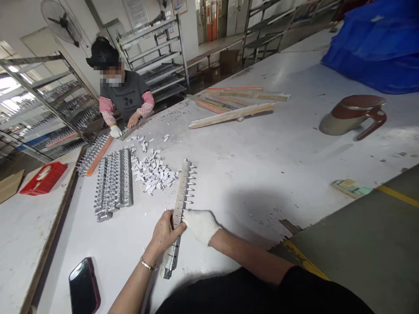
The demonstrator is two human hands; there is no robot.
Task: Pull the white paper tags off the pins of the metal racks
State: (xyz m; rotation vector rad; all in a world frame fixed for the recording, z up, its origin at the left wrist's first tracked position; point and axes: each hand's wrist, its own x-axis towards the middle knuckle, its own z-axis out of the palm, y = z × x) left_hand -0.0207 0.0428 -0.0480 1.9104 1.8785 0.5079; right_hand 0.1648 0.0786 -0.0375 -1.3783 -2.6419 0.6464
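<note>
My bare left hand (pixel 165 233) is closed round a long narrow strip (pixel 181 196), thumb across its face, holding it at a slant above the white table. Small metal pieces (pixel 189 183) stick out in a row along the strip's upper right edge; its lower part shows small dark spots and no such pieces. My right hand (pixel 200 224), in a white knit glove, is at the strip's right edge just below the row. Its fingers are curled together, and what they grip is hidden. Beyond the strip lies a loose pile of small white pieces (pixel 155 172).
Several filled strips (pixel 114 183) lie side by side at left. A phone (pixel 84 283) rests near front left, a red basket (pixel 44 178) farther left. Bare strips (pixel 232 115), a lidded mug (pixel 355 115) and blue plastic (pixel 373 48) are beyond. A co-worker (pixel 126 96) handles another strip.
</note>
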